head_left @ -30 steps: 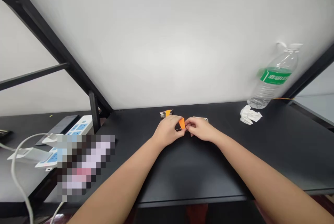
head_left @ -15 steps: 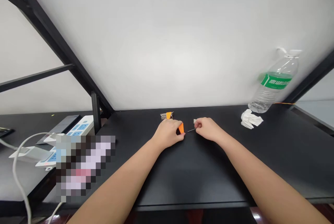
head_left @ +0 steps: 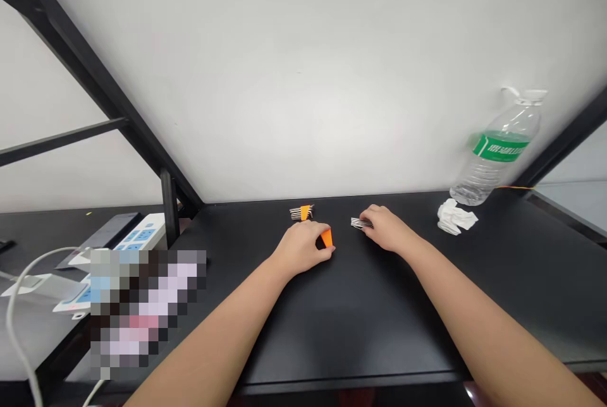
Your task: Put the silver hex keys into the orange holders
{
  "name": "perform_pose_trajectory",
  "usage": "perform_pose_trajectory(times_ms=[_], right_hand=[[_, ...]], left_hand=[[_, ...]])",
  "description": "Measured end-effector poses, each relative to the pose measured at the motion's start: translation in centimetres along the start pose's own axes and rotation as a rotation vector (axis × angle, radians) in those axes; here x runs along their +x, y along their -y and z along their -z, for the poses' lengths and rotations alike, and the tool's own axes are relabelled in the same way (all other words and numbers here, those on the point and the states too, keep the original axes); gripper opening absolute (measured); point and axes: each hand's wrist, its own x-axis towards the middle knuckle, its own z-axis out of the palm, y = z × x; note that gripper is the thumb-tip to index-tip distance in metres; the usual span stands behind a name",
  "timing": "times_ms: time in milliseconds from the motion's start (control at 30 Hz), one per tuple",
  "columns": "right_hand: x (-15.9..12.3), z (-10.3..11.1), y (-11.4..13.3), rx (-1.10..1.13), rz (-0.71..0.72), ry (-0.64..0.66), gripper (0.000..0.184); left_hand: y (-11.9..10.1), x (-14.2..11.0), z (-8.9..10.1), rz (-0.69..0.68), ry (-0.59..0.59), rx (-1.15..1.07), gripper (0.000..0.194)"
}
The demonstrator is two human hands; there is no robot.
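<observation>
My left hand [head_left: 306, 246] is closed around a small orange plastic holder [head_left: 327, 237], gripped between thumb and fingers near the middle of the black desk. My right hand [head_left: 385, 227] has its fingers bent down over the right end of a bunch of thin metal hex keys [head_left: 359, 222] lying on the desk. Its fingertips are partly hidden, so how many keys it grips cannot be made out. Just behind my left hand lies a second set of hex keys [head_left: 296, 213], side by side in an orange holder [head_left: 305, 212].
A clear plastic bottle [head_left: 497, 148] with a green label leans against the wall at the right. Crumpled white tissue [head_left: 455, 217] lies before it. Left of the black desk [head_left: 351, 331] are a power strip [head_left: 142, 230], white cables and a blurred patch.
My right hand has moved slightly right, onto the bunch of hex keys. The single thin key that pointed from it towards the orange holder no longer shows. My left hand still grips the holder.
</observation>
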Motion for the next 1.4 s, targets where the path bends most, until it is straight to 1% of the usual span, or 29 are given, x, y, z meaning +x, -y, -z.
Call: perform_pose_trajectory(times_ms=[233,467,600,700,767,833,933,1033,1133,1233,1300,1400], right_hand=[[0.8,-0.6,-0.8,0.069,0.036,-0.069,0.013],[1.2,-0.8,-1.2,0.08,0.064,-0.087,0.01],[1.0,-0.4,-1.9,0.154,0.069,-0.049,0.02],[1.0,0.3,-2.4,0.142,-0.025,-0.075,0.025],[1.0,0.9,-2.6,0.105,-0.119,-0.076,0.021],[0.9,1.4,-2.6,0.097,-0.187,-0.036,0.016],[0.7,1.8,-2.5,0.139,-0.229,-0.002,0.015],[0.6,1.9,-2.5,0.166,-0.228,0.024,0.012],[0.6,2.0,-2.6,0.168,-0.254,0.088,0.01],[0.6,2.0,-2.7,0.169,-0.318,0.121,0.007],[0.6,2.1,-2.7,0.175,-0.327,0.123,0.006],[0.5,2.2,-2.6,0.169,-0.321,0.129,0.006]], left_hand=[[0.1,-0.1,-0.1,-0.007,-0.004,-0.043,0.036],[0.2,-0.2,-0.1,0.012,-0.002,-0.043,0.035],[0.3,-0.1,-0.1,0.013,-0.002,-0.043,0.037],[0.2,-0.1,-0.1,0.017,0.0,-0.075,0.037],[0.3,-0.1,-0.2,0.031,-0.004,-0.149,0.039],[0.4,-0.2,-0.4,0.04,-0.014,-0.243,0.043],[0.7,-0.1,-1.0,0.033,-0.035,-0.374,0.045],[0.8,0.0,-1.3,0.045,-0.075,-0.472,0.045],[0.7,0.1,-1.4,0.133,-0.089,-0.586,0.043],[0.5,0.2,-1.4,0.25,-0.057,-0.805,0.043],[0.5,0.3,-1.5,0.29,-0.036,-0.948,0.045],[0.5,0.3,-1.5,0.319,-0.021,-1.082,0.052]])
